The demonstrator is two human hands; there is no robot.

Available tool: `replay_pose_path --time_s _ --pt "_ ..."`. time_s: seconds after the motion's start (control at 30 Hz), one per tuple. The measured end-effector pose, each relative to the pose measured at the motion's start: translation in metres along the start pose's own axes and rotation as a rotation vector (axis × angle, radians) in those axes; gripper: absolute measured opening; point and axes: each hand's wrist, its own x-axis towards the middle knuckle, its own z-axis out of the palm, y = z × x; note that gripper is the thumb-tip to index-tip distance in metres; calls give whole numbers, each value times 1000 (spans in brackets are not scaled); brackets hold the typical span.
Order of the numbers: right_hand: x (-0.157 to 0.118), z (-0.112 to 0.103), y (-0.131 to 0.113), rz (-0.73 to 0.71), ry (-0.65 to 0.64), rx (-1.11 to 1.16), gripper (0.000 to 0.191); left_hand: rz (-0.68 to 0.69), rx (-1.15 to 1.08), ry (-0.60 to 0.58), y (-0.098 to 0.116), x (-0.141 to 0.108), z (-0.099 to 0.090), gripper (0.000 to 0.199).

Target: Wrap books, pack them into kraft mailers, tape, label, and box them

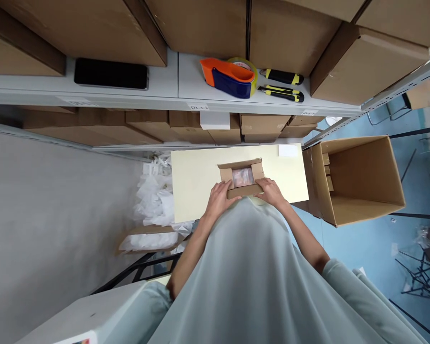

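Below the shelf, a large open carton is sitting right of the cream surface. On that surface, the small open box is lying between both hands; the left fingers and right fingers are grasping its sides, a pinkish packet showing inside.

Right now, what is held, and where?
The small open box: left hand at its left side, right hand at its right.
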Motion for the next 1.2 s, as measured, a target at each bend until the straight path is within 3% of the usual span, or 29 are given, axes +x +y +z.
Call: replay_pose_path --time_s 0.1,0.17,0.3,0.4,0.5,0.63,0.7,0.83,1.0,1.2 --pt "7 -3 8 30 9 6 46 11 -30 9 -5 9 0 63" --pt "15 -5 13 62 74 3 47 -20 -47 79 -6 17 -1 59" --pt "36 -9 20 124 219 -10 84 -47 -3 290 -6 39 -1 82" --pt "50 -14 21 94 234 4 97 -9 30 335 -9 47 -3 91" --pt "54 -17 21 29 231 -8 86 -38 65 334 -12 41 -6 78" --pt "49 -12 23 15 213 -2 45 -112 29 286 -14 23 -4 33" --pt "46 -7 24 56 206 41 34 -162 -45 282 -14 17 0 27" --pt "46 0 23 138 205 147 35 -259 -201 299 -11 18 7 30" --pt "52 3 15 261 209 149 31 -487 -247 305 -10 31 1 16" --pt "50 6 11 363 182 141 28 -497 -201 251 -13 37 -2 18"
